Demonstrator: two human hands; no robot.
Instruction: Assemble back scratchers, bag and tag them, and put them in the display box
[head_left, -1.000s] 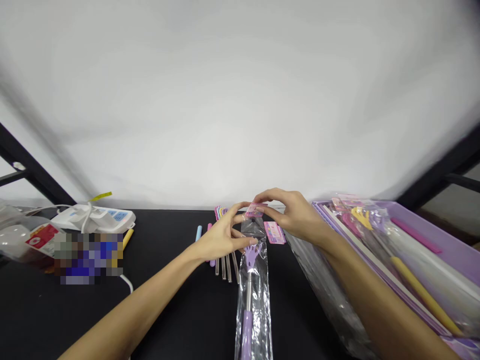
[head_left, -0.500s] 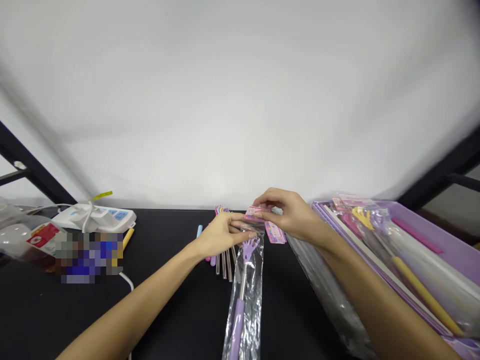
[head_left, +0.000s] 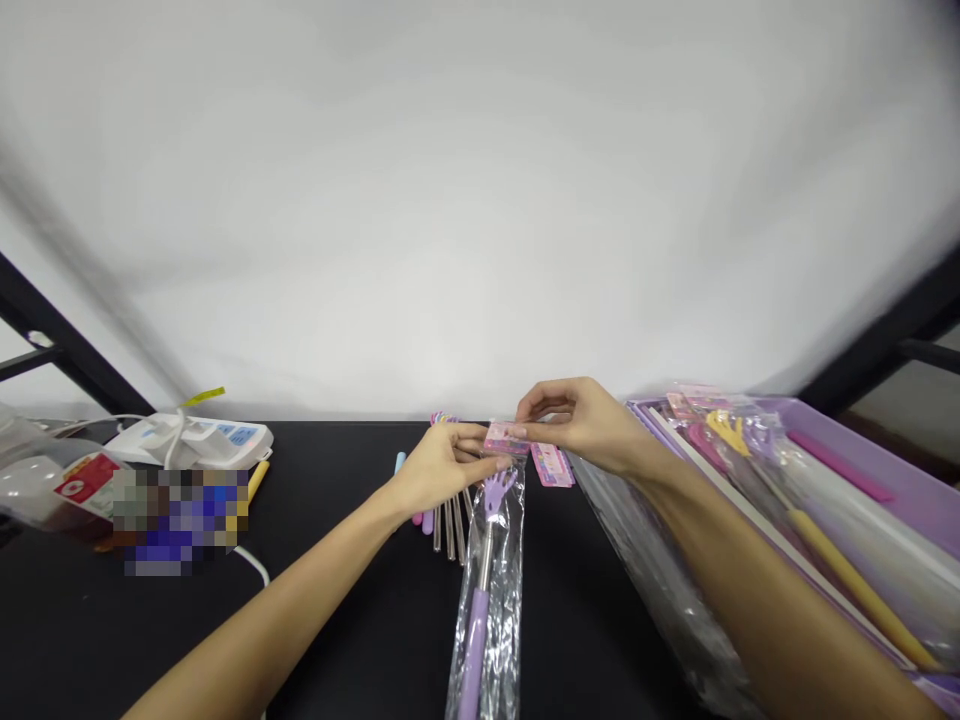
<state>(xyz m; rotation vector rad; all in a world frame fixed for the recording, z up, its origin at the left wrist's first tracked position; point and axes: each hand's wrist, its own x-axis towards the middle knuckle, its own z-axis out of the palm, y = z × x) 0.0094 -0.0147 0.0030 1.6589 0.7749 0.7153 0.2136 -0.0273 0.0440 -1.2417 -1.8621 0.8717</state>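
Note:
A purple back scratcher (head_left: 474,640) with a hand-shaped head and a metal shaft lies inside a clear plastic bag (head_left: 507,600) on the black table. My left hand (head_left: 435,468) is closed on the top end of this bag, thumb across its front just above the scratcher's head. Between the thumb and fingers of my right hand (head_left: 574,420) is a small pink printed card (head_left: 501,438), at the bag's mouth. How much of the card sits within the bag I cannot tell. More pink cards (head_left: 553,465) lie on the table below my right hand.
Several unbagged back scratchers (head_left: 448,535) lie partly behind my left hand. At right, a purple tray (head_left: 885,465) holds bagged scratchers, beside a stack of clear bags (head_left: 645,560). A white power strip (head_left: 251,440) with a cable is at left, near a yellow stick (head_left: 258,478).
The pink card now lies flatter and a little lower at the bag's mouth. My right hand's fingers have drawn slightly right along it. My left hand keeps its grip on the bag.

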